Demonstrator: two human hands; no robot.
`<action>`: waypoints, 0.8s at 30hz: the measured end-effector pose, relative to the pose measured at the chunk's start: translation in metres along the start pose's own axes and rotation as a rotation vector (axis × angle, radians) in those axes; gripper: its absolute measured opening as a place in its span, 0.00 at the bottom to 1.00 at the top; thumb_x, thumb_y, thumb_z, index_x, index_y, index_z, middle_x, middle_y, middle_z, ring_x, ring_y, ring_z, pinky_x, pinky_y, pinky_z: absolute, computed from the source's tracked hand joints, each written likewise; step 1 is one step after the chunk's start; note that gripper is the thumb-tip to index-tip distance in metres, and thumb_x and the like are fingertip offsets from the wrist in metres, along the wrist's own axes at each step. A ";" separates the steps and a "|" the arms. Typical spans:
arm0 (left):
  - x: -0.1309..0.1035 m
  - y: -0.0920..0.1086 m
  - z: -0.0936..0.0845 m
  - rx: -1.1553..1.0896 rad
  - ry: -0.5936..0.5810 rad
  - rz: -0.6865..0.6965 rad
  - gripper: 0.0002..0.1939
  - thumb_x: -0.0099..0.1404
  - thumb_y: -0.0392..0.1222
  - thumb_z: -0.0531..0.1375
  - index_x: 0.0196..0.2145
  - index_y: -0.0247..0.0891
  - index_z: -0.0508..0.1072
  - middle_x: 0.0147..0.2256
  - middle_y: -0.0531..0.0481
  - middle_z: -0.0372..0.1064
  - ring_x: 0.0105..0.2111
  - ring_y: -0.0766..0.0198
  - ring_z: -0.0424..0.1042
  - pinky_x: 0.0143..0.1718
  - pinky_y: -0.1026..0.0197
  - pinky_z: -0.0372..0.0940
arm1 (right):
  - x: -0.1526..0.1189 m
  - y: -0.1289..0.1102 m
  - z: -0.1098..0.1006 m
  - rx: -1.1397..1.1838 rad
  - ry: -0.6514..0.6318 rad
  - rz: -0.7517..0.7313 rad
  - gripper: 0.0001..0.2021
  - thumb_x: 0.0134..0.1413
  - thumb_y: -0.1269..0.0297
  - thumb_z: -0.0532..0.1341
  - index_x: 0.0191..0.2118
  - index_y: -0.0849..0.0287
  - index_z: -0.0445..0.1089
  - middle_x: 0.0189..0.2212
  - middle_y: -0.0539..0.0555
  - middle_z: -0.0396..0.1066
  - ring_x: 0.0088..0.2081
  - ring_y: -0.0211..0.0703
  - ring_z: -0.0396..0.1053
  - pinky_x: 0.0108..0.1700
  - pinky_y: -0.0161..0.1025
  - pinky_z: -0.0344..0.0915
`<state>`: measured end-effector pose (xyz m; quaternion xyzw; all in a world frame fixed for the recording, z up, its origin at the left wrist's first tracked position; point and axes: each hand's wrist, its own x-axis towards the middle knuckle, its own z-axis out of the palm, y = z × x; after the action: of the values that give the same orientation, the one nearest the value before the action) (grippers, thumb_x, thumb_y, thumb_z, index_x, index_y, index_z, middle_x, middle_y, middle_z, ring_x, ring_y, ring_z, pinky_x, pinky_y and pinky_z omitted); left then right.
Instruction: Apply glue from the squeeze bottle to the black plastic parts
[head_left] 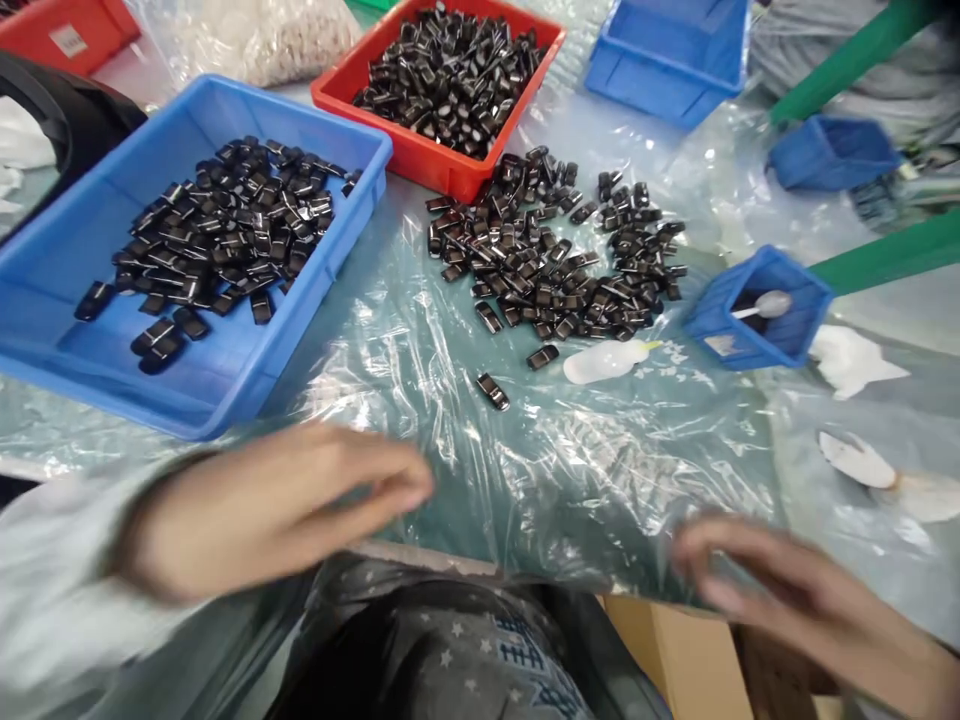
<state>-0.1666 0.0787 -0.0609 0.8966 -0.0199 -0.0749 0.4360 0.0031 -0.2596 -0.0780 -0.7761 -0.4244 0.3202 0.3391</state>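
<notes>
My left hand [281, 505] hovers over the near table edge, just below the large blue tray [300, 335]. Its fingers reach loosely forward, with a gap between thumb and forefinger, and I see nothing in them. Blurred by motion, my right hand [795, 590] is at the lower right edge, fingers curved and apart from the thumb, with nothing visible between them. A single small black glossy piece [493, 391] lies on the plastic-covered table in front. Behind it spreads a loose heap of similar black pieces [570, 290]. Beside the heap rests a white squeeze bottle [604, 361] with a yellowish tip.
More black pieces [225, 225] lie in the blue tray. A red tray [450, 178] behind holds many more. At right stand a small blue bin [724, 310] containing a white spoon-like item, crumpled white tissue [855, 360] and green bars [892, 255]. Another blue tray [652, 85] stands behind.
</notes>
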 end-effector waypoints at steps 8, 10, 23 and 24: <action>0.118 -0.063 0.063 0.449 0.270 0.377 0.16 0.67 0.41 0.57 0.47 0.26 0.68 0.42 0.37 0.68 0.36 0.51 0.70 0.34 0.51 0.70 | 0.125 0.040 0.028 0.073 0.531 -0.052 0.32 0.48 0.59 0.69 0.54 0.53 0.50 0.28 0.45 0.54 0.26 0.38 0.58 0.26 0.35 0.60; 0.116 -0.072 0.065 0.393 0.270 0.388 0.13 0.70 0.43 0.53 0.42 0.29 0.70 0.38 0.41 0.68 0.36 0.55 0.69 0.36 0.53 0.70 | 0.131 0.040 0.037 0.070 0.604 -0.035 0.25 0.50 0.61 0.68 0.49 0.55 0.56 0.28 0.45 0.54 0.26 0.38 0.56 0.26 0.34 0.56; 0.109 -0.065 0.049 -0.043 0.196 0.187 0.10 0.70 0.43 0.52 0.44 0.35 0.65 0.36 0.47 0.71 0.34 0.62 0.71 0.40 0.57 0.66 | 0.131 0.031 0.037 0.098 0.658 -0.024 0.16 0.53 0.68 0.66 0.45 0.56 0.62 0.47 0.56 0.69 0.25 0.38 0.58 0.24 0.37 0.56; 0.109 -0.065 0.048 -0.043 0.172 0.188 0.10 0.71 0.42 0.52 0.46 0.35 0.66 0.38 0.46 0.71 0.36 0.61 0.71 0.41 0.57 0.66 | 0.131 0.031 0.037 0.112 0.656 -0.032 0.16 0.53 0.69 0.66 0.46 0.55 0.62 0.47 0.55 0.70 0.23 0.37 0.57 0.24 0.37 0.56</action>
<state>-0.0680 0.0707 -0.1538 0.8843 -0.0648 0.0429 0.4604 0.0443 -0.1477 -0.1510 -0.8113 -0.2862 0.0708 0.5049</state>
